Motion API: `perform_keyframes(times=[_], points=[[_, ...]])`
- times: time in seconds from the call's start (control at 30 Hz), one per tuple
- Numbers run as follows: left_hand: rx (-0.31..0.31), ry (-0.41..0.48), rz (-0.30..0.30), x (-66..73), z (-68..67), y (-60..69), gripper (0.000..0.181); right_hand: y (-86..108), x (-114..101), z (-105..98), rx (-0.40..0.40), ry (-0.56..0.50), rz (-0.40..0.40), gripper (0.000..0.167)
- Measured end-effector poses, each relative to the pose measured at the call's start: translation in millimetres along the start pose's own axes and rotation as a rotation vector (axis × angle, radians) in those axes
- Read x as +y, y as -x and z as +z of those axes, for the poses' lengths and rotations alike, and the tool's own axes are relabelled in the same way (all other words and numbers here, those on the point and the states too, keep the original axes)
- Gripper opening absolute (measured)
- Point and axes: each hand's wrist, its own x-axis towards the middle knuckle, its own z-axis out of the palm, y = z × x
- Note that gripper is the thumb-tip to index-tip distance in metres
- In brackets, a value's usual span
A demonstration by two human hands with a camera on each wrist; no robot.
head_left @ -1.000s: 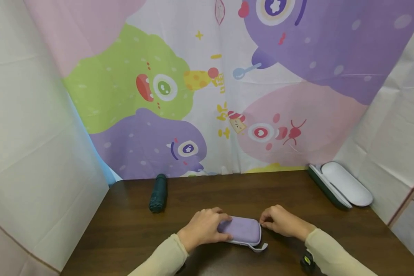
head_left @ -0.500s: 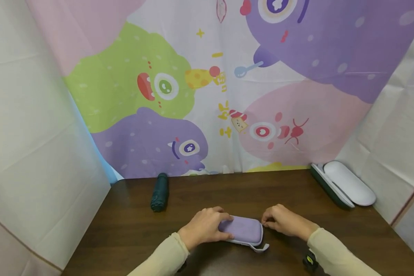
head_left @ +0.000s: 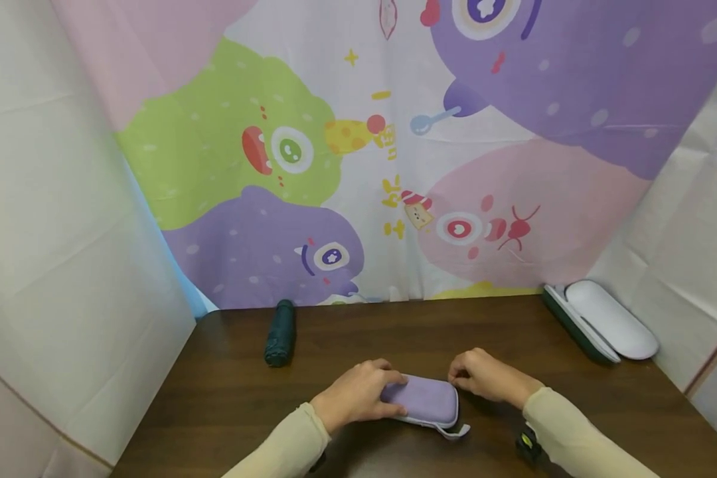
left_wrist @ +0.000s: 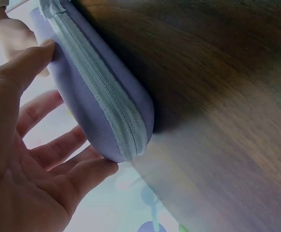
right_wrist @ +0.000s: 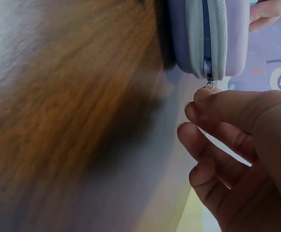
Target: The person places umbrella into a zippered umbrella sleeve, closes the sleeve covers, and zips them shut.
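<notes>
A lavender zippered case (head_left: 425, 398) with a pale zipper band and a wrist strap (head_left: 454, 431) lies on the table. My left hand (head_left: 360, 396) holds its left end, thumb on the near side and fingers over the far side. In the left wrist view the zipper on the near side (left_wrist: 101, 87) looks closed. My right hand (head_left: 491, 378) is at the far right corner. There, in the right wrist view, thumb and forefinger pinch the small metal zipper pull (right_wrist: 209, 85). A dark gap shows in the zipper band (right_wrist: 219, 38) behind the slider.
A dark green rolled bundle, perhaps a folded umbrella (head_left: 280, 334), lies at the back left of the brown table (head_left: 227, 411). An open hard case (head_left: 611, 318), dark green outside and white inside, stands at the back right. A cartoon curtain (head_left: 388, 166) hangs behind.
My right hand has shifted slightly left and away from me along the case's end, with the zipper pull. The left hand keeps its hold. The view has drifted a little.
</notes>
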Motion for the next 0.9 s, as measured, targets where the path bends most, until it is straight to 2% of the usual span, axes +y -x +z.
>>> perform_keyframes(times=[0.53,0.7,0.9], points=[[0.028,0.002,-0.036,3.5,3.2,-1.2,0.048,24.6,-2,0,0.048,0.022,-0.090,0.014],[0.034,-0.016,-0.038,3.1,0.2,-1.1,0.047,32.0,-6,-1,0.031,-0.018,-0.082,0.011],[0.005,-0.007,-0.046,4.8,-0.6,-1.0,0.049,39.2,-8,3,0.051,-0.065,-0.055,0.009]])
